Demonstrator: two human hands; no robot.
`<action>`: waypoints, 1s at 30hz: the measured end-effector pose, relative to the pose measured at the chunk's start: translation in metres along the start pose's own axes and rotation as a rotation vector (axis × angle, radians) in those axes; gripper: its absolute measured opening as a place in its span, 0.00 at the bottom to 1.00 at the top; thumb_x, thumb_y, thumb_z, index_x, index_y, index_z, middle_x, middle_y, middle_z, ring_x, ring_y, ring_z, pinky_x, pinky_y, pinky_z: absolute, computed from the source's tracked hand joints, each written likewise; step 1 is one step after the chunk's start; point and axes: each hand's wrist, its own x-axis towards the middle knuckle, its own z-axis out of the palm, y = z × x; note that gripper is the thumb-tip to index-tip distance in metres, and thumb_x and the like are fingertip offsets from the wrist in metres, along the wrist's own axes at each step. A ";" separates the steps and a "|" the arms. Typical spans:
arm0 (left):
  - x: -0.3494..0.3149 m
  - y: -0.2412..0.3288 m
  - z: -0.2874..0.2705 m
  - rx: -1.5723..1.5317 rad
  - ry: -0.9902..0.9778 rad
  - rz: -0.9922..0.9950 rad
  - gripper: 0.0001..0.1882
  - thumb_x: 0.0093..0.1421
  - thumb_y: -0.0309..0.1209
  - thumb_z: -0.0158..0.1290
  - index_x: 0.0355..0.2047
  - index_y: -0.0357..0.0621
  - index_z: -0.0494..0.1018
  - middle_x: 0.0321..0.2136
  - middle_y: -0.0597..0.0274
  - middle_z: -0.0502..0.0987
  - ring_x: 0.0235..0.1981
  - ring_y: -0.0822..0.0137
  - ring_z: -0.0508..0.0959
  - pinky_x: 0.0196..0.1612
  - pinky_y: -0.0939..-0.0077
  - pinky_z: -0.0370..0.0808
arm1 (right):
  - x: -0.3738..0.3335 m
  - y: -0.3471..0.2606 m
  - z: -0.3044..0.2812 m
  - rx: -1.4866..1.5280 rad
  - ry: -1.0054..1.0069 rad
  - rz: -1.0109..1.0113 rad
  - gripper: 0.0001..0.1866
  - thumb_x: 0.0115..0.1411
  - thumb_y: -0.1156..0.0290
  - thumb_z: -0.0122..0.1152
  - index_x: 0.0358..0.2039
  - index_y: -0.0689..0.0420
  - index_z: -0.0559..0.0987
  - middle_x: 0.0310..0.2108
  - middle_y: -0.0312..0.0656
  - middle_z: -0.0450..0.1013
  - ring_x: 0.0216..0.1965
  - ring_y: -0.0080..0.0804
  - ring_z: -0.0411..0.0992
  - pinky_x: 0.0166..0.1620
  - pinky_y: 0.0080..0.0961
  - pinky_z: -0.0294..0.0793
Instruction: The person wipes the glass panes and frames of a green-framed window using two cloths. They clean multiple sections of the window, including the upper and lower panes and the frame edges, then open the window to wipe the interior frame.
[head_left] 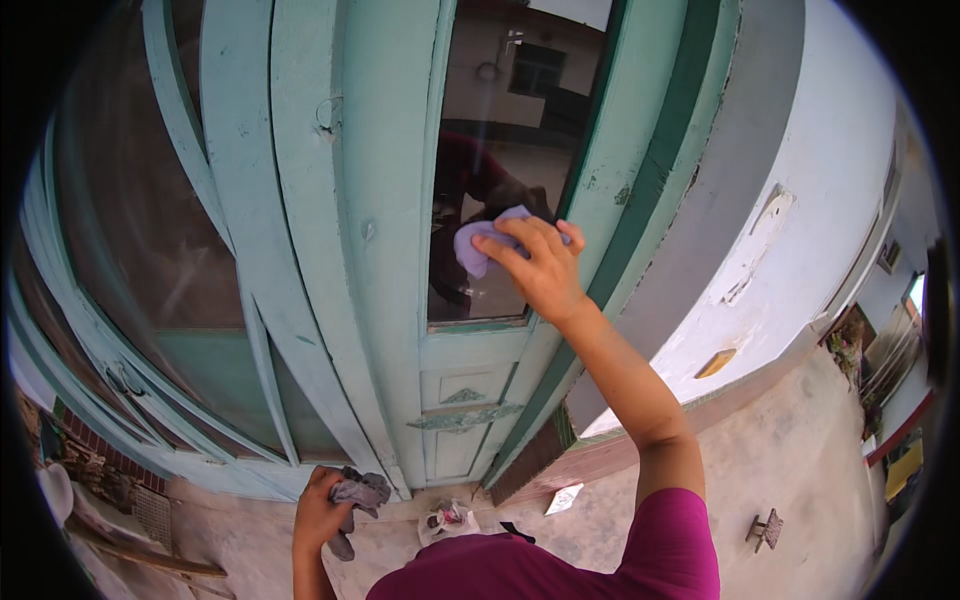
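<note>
My right hand [540,262] is raised and presses a purple cloth [474,247] against the lower part of a narrow glass pane [500,170]. Its fingers are bent over the cloth. The pane sits in a pale green wooden door frame [390,200] with worn paint, and it reflects an arm and a building. Low on the left, my left hand [318,512] is closed round a crumpled grey cloth [360,492], part of which hangs down below the fingers.
More green-framed glass [180,200] stretches along the left. To the right stands a white wall [780,250] with peeling patches. On the concrete floor [790,480] are a small stool [765,530], a white piece [564,499] and a plastic bag [447,520]. Wooden items lie at lower left.
</note>
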 end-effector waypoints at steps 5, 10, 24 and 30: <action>0.017 0.032 -0.011 0.182 0.020 -0.024 0.14 0.49 0.23 0.59 0.38 0.33 0.76 0.36 0.48 0.78 0.37 0.47 0.81 0.38 0.63 0.77 | 0.204 0.139 -0.015 -0.482 0.369 0.146 0.15 0.61 0.71 0.70 0.46 0.37 0.86 0.48 0.26 0.77 0.50 0.34 0.73 0.55 0.41 0.60; 0.044 0.081 -0.004 0.174 0.376 0.166 0.40 0.43 0.14 0.58 0.60 0.45 0.69 0.42 0.55 0.76 0.34 0.50 0.77 0.33 0.62 0.75 | 0.208 0.125 0.001 -0.239 0.447 0.284 0.16 0.61 0.72 0.68 0.49 0.42 0.83 0.47 0.34 0.77 0.50 0.39 0.74 0.53 0.42 0.66; 0.137 0.141 -0.005 0.526 0.879 0.206 0.65 0.36 0.16 0.59 0.79 0.56 0.51 0.56 0.50 0.63 0.33 0.47 0.75 0.30 0.57 0.76 | 0.001 -0.040 0.032 0.146 0.190 0.226 0.22 0.51 0.73 0.74 0.44 0.31 0.88 0.47 0.26 0.74 0.49 0.29 0.71 0.53 0.35 0.55; 0.131 0.118 -0.013 0.583 0.950 0.569 0.61 0.32 0.19 0.65 0.73 0.54 0.61 0.51 0.52 0.64 0.33 0.55 0.74 0.29 0.62 0.75 | 0.257 0.092 0.029 0.052 0.522 0.180 0.19 0.57 0.71 0.75 0.47 0.34 0.88 0.48 0.29 0.74 0.53 0.33 0.68 0.57 0.37 0.55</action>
